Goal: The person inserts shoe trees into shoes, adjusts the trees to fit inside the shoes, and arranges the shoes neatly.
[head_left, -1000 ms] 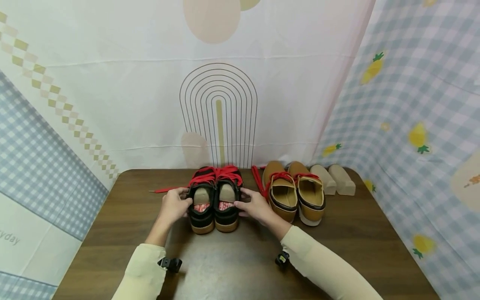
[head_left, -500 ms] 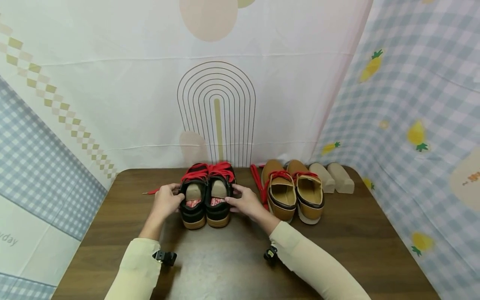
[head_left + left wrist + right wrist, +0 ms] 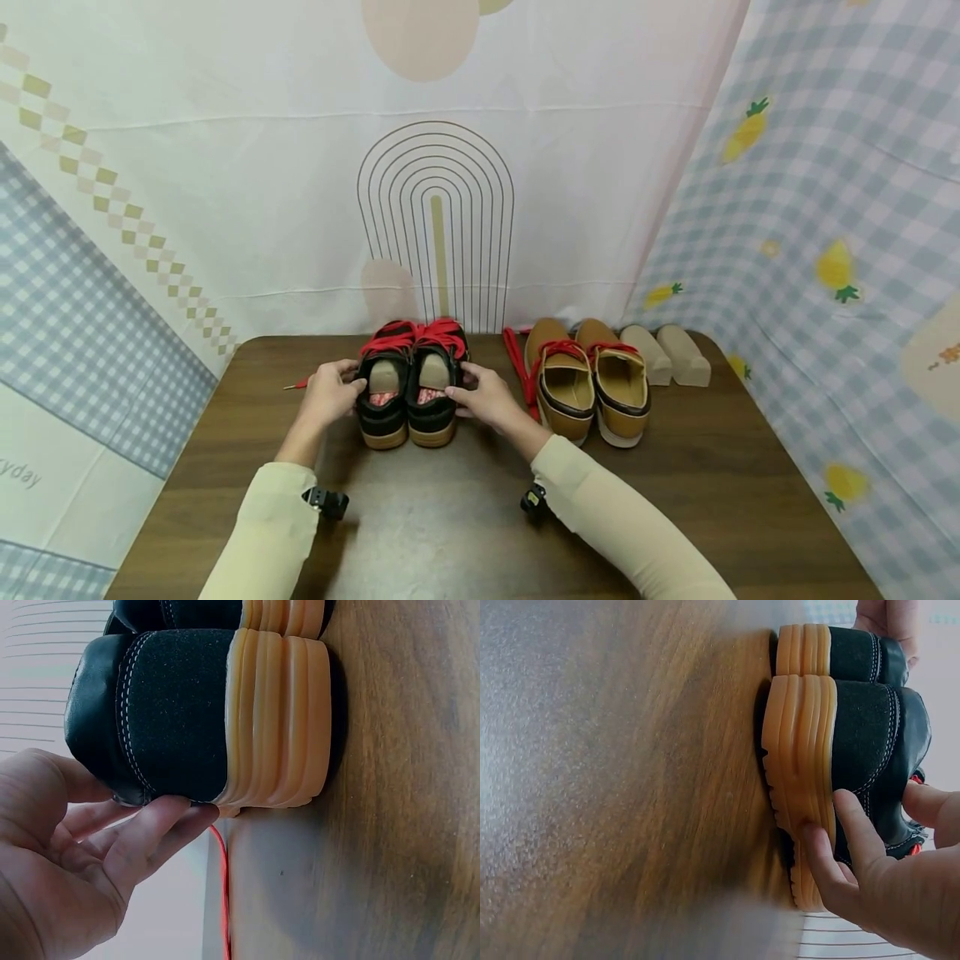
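Observation:
A pair of black shoes with red laces and tan soles stands side by side at the table's back. My left hand (image 3: pixel 327 395) grips the outer side of the left black shoe (image 3: pixel 383 418), thumb near its collar. On the opposite side, my right hand (image 3: pixel 489 400) holds the right black shoe (image 3: pixel 432 417), its thumb over the collar and its fingers along the side and sole, as the right wrist view shows. A beige block (image 3: pixel 385 377) sits inside the left shoe and another beige block (image 3: pixel 435 372) inside the right one. Their front ends are hidden.
Tan shoes (image 3: pixel 566 410) with red laces stand to the right, a loose red lace (image 3: pixel 520 367) beside them. Two beige blocks (image 3: pixel 684 357) lie at the back right corner. A red lace end (image 3: pixel 298 384) lies left of the left hand. Fabric hangs behind the wooden table (image 3: pixel 420 533).
Both hands have shifted the pair of black shoes to the left and a little toward the back of the table. The tan shoes and the blocks on the right have stayed put.

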A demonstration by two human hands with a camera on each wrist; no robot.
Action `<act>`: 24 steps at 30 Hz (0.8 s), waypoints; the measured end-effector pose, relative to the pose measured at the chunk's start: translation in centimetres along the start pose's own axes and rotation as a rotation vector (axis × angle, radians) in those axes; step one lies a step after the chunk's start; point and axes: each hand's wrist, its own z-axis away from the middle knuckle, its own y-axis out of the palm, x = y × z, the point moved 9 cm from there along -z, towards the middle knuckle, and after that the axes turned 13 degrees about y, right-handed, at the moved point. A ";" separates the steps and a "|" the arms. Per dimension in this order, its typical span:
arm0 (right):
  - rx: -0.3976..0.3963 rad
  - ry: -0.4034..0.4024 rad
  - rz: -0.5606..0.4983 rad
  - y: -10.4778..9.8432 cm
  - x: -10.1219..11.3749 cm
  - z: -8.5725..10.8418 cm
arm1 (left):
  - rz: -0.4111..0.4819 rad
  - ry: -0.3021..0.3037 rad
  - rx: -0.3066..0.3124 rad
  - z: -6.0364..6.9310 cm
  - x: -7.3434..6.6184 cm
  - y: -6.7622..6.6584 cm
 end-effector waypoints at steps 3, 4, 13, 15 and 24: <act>-0.008 -0.004 0.016 0.0 0.2 -0.2 | 0.003 0.001 0.000 -0.2 0.1 -0.1; -0.009 -0.006 0.019 0.0 0.3 -0.2 | 0.004 0.002 -0.002 -0.3 0.1 -0.2; -0.042 -0.032 0.123 -0.2 0.6 -0.5 | 0.006 0.017 -0.005 -0.6 0.3 -0.3; -0.046 -0.040 0.174 -0.3 0.7 -0.5 | 0.015 0.014 -0.003 -0.6 0.4 -0.3; -0.133 -0.151 0.534 -1.9 1.7 1.2 | -0.143 0.071 -0.037 0.1 -0.6 -0.7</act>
